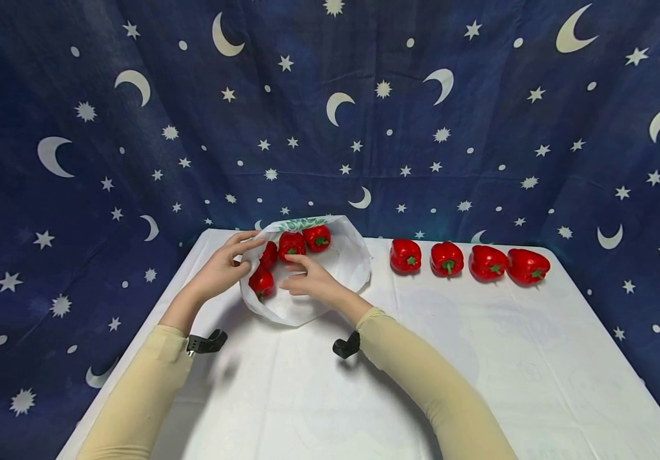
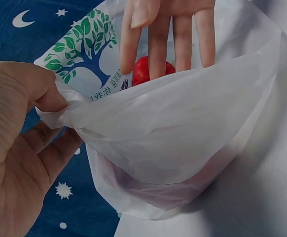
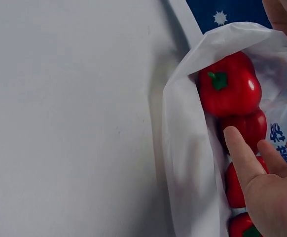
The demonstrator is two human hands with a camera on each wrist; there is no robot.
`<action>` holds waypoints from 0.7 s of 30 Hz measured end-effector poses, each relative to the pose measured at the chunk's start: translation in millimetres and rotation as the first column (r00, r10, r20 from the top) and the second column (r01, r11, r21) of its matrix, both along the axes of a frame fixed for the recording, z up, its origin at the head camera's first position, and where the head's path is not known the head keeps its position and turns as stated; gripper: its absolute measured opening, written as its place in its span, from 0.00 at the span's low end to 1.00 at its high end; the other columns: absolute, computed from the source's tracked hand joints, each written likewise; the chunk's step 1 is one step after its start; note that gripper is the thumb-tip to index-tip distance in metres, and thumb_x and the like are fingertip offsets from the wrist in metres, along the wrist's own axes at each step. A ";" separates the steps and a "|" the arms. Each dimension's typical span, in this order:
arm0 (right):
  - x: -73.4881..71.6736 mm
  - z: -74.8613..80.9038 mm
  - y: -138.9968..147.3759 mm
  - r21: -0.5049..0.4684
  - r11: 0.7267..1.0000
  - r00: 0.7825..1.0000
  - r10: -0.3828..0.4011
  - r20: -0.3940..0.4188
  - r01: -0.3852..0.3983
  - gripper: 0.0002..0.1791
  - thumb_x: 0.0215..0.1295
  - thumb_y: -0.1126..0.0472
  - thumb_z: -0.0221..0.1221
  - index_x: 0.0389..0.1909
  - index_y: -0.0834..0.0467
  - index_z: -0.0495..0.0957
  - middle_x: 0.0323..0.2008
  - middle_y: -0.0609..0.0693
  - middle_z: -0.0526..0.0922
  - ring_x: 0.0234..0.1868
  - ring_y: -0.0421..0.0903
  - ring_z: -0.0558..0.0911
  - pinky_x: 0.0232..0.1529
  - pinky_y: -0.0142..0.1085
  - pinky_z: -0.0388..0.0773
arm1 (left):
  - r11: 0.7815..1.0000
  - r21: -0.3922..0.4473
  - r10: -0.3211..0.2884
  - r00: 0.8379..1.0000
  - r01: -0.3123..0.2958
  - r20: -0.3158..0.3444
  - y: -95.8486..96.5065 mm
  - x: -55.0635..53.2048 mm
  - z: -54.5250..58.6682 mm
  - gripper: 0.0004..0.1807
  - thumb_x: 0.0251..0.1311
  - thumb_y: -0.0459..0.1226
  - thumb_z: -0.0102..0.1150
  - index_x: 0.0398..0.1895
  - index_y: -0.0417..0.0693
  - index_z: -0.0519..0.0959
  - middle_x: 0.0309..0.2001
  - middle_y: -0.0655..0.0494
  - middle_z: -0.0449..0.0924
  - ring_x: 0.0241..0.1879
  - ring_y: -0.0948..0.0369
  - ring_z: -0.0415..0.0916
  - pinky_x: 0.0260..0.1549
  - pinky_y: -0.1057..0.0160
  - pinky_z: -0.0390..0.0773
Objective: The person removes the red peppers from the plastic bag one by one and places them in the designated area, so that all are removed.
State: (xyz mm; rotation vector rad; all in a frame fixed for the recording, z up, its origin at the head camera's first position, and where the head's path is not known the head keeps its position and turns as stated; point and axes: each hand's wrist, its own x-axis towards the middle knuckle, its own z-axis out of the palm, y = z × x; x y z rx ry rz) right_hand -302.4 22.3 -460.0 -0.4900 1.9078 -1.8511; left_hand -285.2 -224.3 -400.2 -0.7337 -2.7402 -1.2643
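A white plastic bag [image 1: 354, 259] lies with its mouth wide open on the table, a green tree print on its inner wall in the left wrist view. Several red bell peppers [image 1: 262, 282] with green stems are inside it, along its left and far sides. My left hand [image 1: 222, 268] pinches the bag's left rim between thumb and fingers. Over the bag's mouth, my right hand [image 1: 316, 281] has its fingers extended and holds nothing. In the right wrist view its fingers overlap the peppers [image 3: 231, 84] lined up inside the bag.
To the right of the bag, several more red bell peppers [image 1: 446, 259] stand in a row near the table's far edge. A white cloth covers the table [image 1: 479, 358]. Behind rises a dark blue curtain [image 1: 306, 115] with moons and stars.
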 end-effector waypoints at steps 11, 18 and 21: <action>-8.6 -4.4 -29.6 0.011 0.999 0.996 -0.044 0.076 0.043 0.42 0.64 0.62 0.68 0.77 0.61 0.61 0.70 0.65 0.68 0.60 0.55 0.79 0.56 0.53 0.78 | 1.000 0.009 -0.005 1.000 0.005 -0.008 1.7 1.1 0.7 0.31 0.66 0.23 0.49 0.73 0.47 0.72 0.76 0.54 0.58 0.69 0.53 0.61 0.39 0.56 0.70; -9.6 -9.1 -38.6 -0.004 0.997 0.988 -0.070 0.138 0.072 0.41 0.63 0.62 0.70 0.75 0.60 0.64 0.67 0.62 0.72 0.59 0.53 0.79 0.54 0.52 0.80 | 1.000 0.004 0.006 1.000 -0.006 -0.002 11.8 17.7 17.3 0.30 0.66 0.22 0.46 0.72 0.38 0.71 0.76 0.46 0.58 0.71 0.47 0.58 0.43 0.55 0.70; -10.6 -10.6 -41.6 -0.003 0.997 0.987 -0.077 0.140 0.078 0.40 0.62 0.62 0.70 0.74 0.60 0.65 0.65 0.59 0.74 0.56 0.52 0.80 0.54 0.52 0.80 | 1.000 0.004 0.012 1.000 -0.012 -0.004 12.2 16.8 16.5 0.29 0.66 0.21 0.46 0.72 0.35 0.70 0.76 0.44 0.57 0.70 0.46 0.59 0.41 0.53 0.68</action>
